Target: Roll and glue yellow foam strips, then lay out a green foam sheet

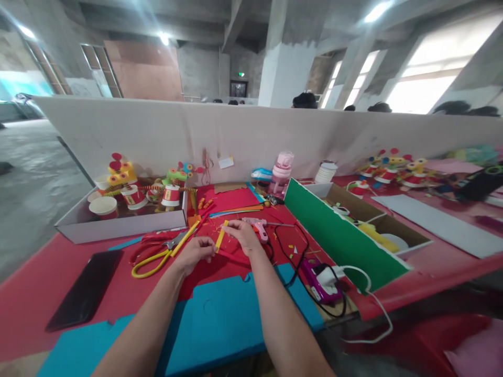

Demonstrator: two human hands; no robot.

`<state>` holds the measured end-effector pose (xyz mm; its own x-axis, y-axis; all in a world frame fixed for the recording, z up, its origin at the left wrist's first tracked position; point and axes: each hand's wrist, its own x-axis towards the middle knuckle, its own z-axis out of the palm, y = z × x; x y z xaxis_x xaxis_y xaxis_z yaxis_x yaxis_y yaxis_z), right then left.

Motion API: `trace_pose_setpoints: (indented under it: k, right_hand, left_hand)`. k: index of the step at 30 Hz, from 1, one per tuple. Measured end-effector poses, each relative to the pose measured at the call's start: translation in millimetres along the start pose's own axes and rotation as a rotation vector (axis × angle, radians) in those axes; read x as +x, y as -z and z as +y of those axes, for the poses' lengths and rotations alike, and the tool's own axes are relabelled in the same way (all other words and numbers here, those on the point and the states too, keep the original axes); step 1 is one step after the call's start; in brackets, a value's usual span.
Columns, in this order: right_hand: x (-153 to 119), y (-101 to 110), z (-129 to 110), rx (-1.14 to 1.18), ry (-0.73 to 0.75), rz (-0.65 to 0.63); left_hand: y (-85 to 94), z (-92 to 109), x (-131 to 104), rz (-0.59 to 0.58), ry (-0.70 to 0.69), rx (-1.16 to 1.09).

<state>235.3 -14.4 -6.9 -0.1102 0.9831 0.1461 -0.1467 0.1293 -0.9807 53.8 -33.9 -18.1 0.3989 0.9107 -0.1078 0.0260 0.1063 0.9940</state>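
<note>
A short yellow paper strip (220, 240) stands between my two hands. My left hand (197, 253) pinches its lower end, and my right hand (244, 236) pinches its upper end. A red paper strip (234, 256) runs from beside my left fingertips toward my right wrist; whether the fingers also hold it I cannot tell. Just behind my right hand lies a pink glue gun (260, 229). Left of my left hand are scissors with yellow handles (151, 268), a second red-handled tool (147, 246) and another yellow strip (184, 239).
A white box (121, 229) with paper cups and cup figures stands at left, near a black phone (85, 289). Blue sheets (220, 314) cover the front edge. At right are a purple power strip (321, 283), cables, and a green-sided box (338, 238). A pink bottle (282, 170) stands behind.
</note>
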Motion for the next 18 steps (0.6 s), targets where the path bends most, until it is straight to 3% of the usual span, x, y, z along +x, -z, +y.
trace_pose_setpoints:
  k: [14, 18]
  right_hand:
    - [1.7, -6.0, 4.3, 0.0, -0.042, 0.102]
    - [-0.1, -5.5, 2.6, 0.052, -0.1, 0.083]
  left_hand:
    - [0.0, 1.0, -0.2, -0.032, 0.001, 0.07]
    - [-3.1, -2.6, 2.1, 0.078, -0.022, 0.184]
